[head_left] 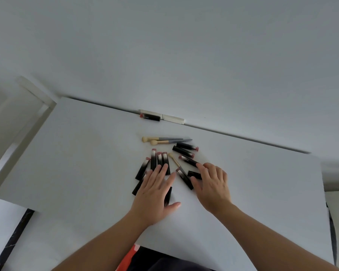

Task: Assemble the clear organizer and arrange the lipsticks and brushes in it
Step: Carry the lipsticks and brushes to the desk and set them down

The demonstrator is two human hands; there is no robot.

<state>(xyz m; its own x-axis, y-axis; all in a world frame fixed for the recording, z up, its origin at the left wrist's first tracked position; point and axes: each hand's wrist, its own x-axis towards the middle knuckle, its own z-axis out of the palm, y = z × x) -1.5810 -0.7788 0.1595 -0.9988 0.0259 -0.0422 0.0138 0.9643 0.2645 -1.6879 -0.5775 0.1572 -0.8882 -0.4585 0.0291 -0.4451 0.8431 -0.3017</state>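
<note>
- Laid flat on the white bench (252, 192), left hand (155, 194), fingers straight and spread, resting on a fan of black lipsticks (157, 163) near the bench's middle.
- Partly hidden beneath that palm: two or three tubes, only their black ends poking out at the left side and by the thumb.
- Beside it, right hand (213, 184), fingers loosely bent over more lipsticks; fingertips touching one tube (189, 160), another black tube (193, 174) half covered under the fingers. Hard to tell whether anything is truly pinched; looks like resting contact only.
- Between the two hands, a slanted lipstick (185, 178) and a thin brush (175, 162) with a pale tip, its lower handle lost behind the tube.
- Toward the far edge, two more brushes (160, 140) with cream heads and grey handles, lying side by side, just beside two dark lipsticks (185, 148).
- Right at the far edge, against the wall, a lone lipstick (150, 117) next to a whitish bar (172, 118); too blurred to identify.
- No clear organizer discernible anywhere in view.
- Cut off at the bottom edge: both forearms and a scrap of orange-red fabric (128, 257).
</note>
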